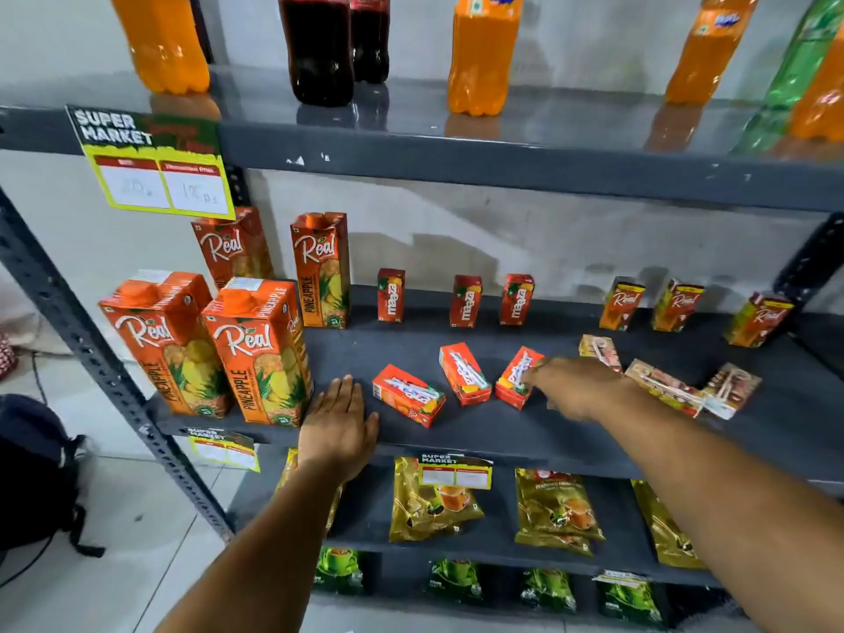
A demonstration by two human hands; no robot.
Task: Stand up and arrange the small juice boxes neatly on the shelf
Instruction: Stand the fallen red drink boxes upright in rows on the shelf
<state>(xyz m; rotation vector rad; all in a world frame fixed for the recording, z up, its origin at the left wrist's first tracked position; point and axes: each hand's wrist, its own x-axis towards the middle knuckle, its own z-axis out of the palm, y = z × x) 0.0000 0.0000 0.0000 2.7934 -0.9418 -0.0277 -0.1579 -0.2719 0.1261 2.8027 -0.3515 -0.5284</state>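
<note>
Three small red juice boxes lie flat on the dark shelf [456,431]: a left one [408,395], a middle one [463,373] and a right one [518,377]. Three more small red boxes [465,301] stand upright at the back. Further right, three small orange boxes [676,306] stand at the back and three pale ones [662,381] lie flat. My right hand [577,386] reaches over the right fallen red box, fingertips touching its edge. My left hand [339,424] rests flat and open on the shelf's front edge, holding nothing.
Tall pineapple juice cartons [255,349] stand at the shelf's left. Soda bottles [484,52] line the upper shelf. Gold and green packets [555,509] fill the lower shelves. A slotted metal upright [91,340] frames the left side, and a dark backpack [36,468] sits on the floor.
</note>
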